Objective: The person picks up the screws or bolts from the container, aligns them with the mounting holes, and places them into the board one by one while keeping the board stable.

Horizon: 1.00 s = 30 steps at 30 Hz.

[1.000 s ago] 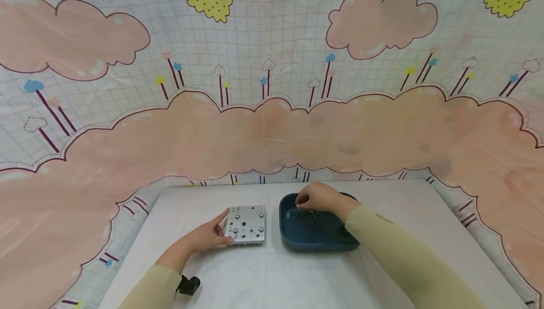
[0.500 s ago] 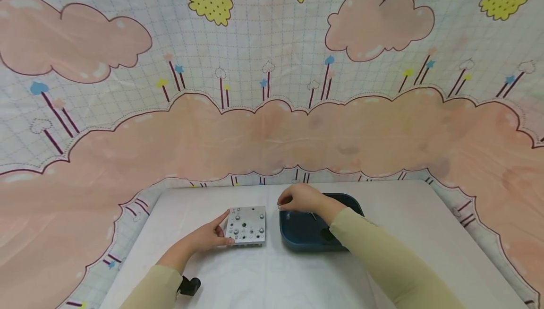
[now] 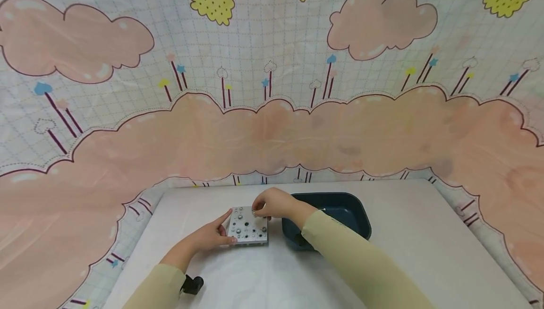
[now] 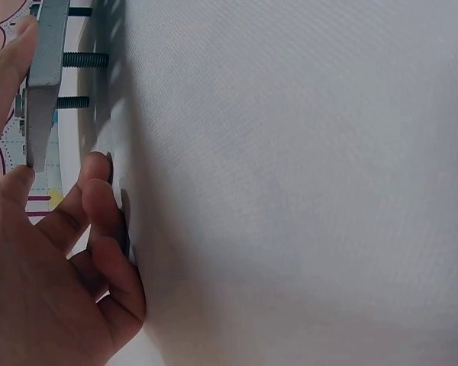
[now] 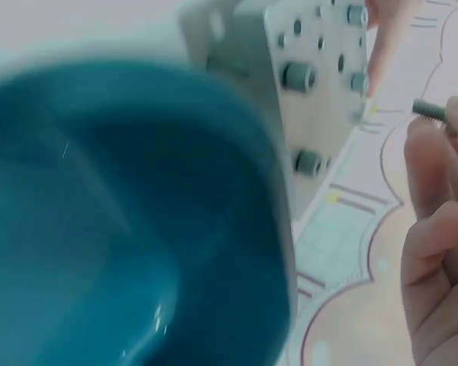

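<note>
A silver metal plate [image 3: 251, 237] with holes and several bolt heads sits on the white table. My left hand [image 3: 211, 236] holds it along the left side, index finger at the far corner and thumb at the near one. Threaded bolt ends [image 4: 85, 59] stick out beneath the plate in the left wrist view. Over the plate's far right part, my right hand [image 3: 274, 203] pinches a small screw [image 5: 427, 110] between thumb and index finger. In the right wrist view the screw's threaded end shows, apart from the plate; the fingers hide its other end.
A dark blue tray [image 3: 366, 219] stands right of the plate, beneath the right forearm. A black device [image 3: 192, 285] is at the left wrist. Behind the table hangs a patterned cloth [image 3: 272, 134].
My right hand has moved left with the screw, out of the tray and across to above the plate. My left hand stays on the plate.
</note>
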Available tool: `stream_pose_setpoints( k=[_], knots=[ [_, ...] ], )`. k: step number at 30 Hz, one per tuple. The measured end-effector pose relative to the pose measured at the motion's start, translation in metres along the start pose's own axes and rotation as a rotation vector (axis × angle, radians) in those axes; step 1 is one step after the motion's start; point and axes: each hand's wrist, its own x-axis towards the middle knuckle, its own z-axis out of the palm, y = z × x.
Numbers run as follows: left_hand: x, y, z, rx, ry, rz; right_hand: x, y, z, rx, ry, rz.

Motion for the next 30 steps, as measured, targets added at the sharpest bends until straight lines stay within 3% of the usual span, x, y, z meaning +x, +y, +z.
stream_pose_setpoints(
  k=[10,30],
  knots=[
    [0.001,0.003,-0.002,-0.024,-0.013,0.028,0.012,-0.012,0.017,-0.022,-0.011,0.084],
    [0.001,0.001,-0.004,-0.015,-0.022,0.043,0.028,-0.02,0.037,-0.162,-0.041,0.116]
  ],
)
